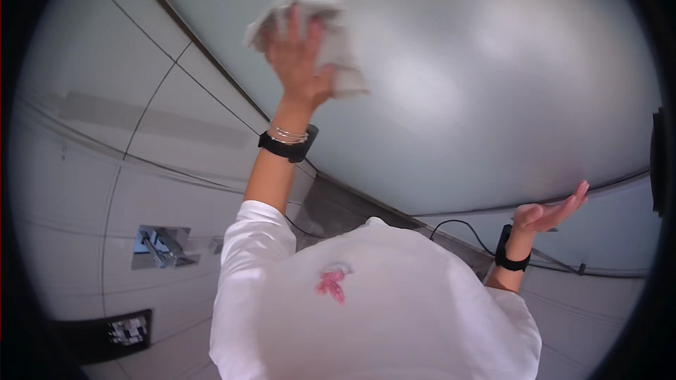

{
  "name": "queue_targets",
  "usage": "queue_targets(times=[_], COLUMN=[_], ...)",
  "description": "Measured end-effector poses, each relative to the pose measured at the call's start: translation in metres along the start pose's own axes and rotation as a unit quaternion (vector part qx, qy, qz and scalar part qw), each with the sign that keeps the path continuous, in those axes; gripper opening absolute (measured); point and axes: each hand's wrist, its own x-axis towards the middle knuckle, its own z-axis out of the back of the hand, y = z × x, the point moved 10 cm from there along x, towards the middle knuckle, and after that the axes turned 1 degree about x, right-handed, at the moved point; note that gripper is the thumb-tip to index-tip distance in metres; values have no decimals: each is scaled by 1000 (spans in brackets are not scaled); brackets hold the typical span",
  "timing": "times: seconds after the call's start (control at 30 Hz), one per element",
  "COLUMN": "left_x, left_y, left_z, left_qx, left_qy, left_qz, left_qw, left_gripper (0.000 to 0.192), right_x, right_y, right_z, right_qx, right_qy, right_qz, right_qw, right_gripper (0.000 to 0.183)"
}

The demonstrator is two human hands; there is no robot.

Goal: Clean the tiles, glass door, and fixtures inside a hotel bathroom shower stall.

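Observation:
My left hand (298, 66) presses a pale grey-white cloth (346, 66) flat against a frosted glass panel (454, 148), near the panel's left edge. Its fingers are spread over the cloth, and both are blurred. Bracelets and a black band with a flat dark piece circle the left wrist. To the right, my right hand (552, 215) is raised with its fingers extended and nothing in it. It is beside the panel's lower edge; whether the fingertips touch the glass I cannot tell. A black band is on that wrist too.
A tiled wall (174, 179) runs along the left, carrying a chrome mixer fitting (161, 247). Below that is a dark recessed panel (95, 335). A black cable (465, 224) loops near my right forearm. A dark object (657, 163) stands at the right rim.

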Motion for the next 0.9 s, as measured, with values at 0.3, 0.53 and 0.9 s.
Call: queue_targets(times=[0.3, 0.53, 0.9], left_x=[-80, -202, -235], left_y=[159, 216, 34], left_z=[33, 3, -26], left_qx=[-82, -316, -161], left_qy=[-28, -147, -224], left_qz=[245, 624, 575], left_qw=[966, 700, 771], left_gripper=[74, 62, 59], right_x=[8, 10, 3], right_y=[8, 10, 1], right_z=[-6, -8, -6], right_qx=[-94, -127, -31], right_qy=[40, 33, 54], right_qz=[-11, -21, -28], right_qw=[995, 991, 998], right_gripper=[54, 53, 59])
